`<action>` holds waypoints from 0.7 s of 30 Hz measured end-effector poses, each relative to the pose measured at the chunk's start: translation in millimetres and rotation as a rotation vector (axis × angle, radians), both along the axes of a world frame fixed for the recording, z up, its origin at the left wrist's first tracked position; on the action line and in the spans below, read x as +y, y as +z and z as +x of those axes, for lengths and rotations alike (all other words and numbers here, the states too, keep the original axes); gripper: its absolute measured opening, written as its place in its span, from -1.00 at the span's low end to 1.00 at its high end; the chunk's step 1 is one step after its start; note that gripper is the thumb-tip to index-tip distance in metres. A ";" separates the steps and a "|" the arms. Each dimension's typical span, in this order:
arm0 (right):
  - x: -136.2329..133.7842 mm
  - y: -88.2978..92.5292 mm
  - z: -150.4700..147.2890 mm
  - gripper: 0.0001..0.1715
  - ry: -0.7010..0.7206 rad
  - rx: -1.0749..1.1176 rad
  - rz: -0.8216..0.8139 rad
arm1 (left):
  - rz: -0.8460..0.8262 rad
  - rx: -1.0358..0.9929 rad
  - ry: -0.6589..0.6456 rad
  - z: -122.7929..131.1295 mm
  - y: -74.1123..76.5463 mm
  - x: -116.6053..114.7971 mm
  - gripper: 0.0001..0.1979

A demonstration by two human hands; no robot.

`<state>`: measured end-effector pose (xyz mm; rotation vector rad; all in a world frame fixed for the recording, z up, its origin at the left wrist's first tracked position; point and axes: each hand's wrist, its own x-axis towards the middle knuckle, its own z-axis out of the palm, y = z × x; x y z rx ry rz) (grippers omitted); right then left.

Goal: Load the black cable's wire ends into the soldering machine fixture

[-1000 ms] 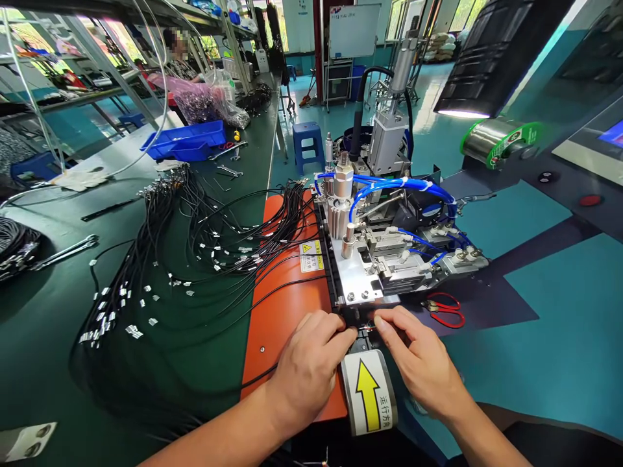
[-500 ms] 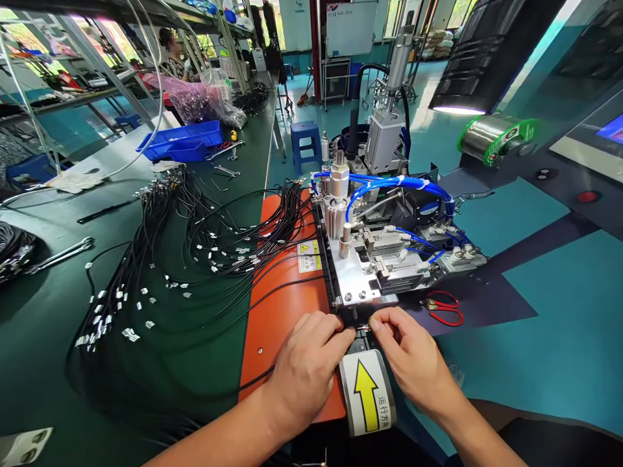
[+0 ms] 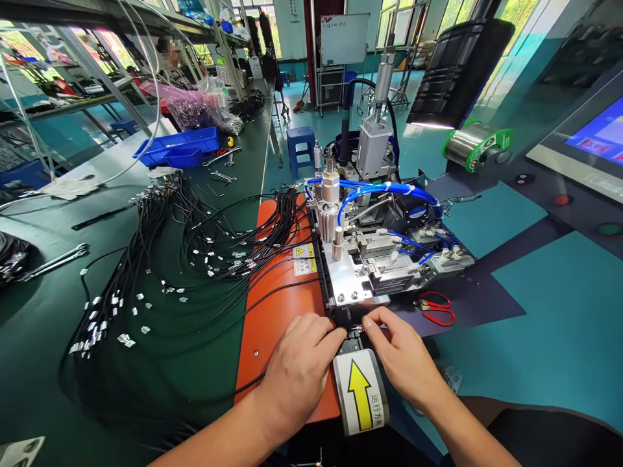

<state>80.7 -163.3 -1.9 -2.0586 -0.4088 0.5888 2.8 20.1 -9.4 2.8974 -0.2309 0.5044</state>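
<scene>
My left hand (image 3: 296, 370) rests on the orange plate (image 3: 272, 311), its fingers pinched on a thin black cable at the front edge of the soldering machine (image 3: 370, 253). From the other side my right hand (image 3: 402, 357) pinches the same cable's wire end at the black fixture just above the yellow arrow label (image 3: 360, 392). The cable trails away to the left under my left wrist. A large bundle of black cables (image 3: 185, 259) with small metal plugs spreads over the green bench at left.
Red scissors (image 3: 435, 309) lie right of the machine. A solder spool (image 3: 474, 144) and a touch screen (image 3: 598, 133) stand at the right. A wrench (image 3: 51, 259), blue bins (image 3: 180, 146) and a seated person (image 3: 172, 61) are on the far left.
The camera has tilted slightly, shifting the scene down-left. Both hands stay pinched at the fixture, with the right hand edging a little left toward it.
</scene>
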 end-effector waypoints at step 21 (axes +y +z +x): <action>14.9 38.3 -108.6 -0.82 0.517 -0.665 0.254 | -0.371 0.600 0.147 -12.3 25.1 3.4 -0.54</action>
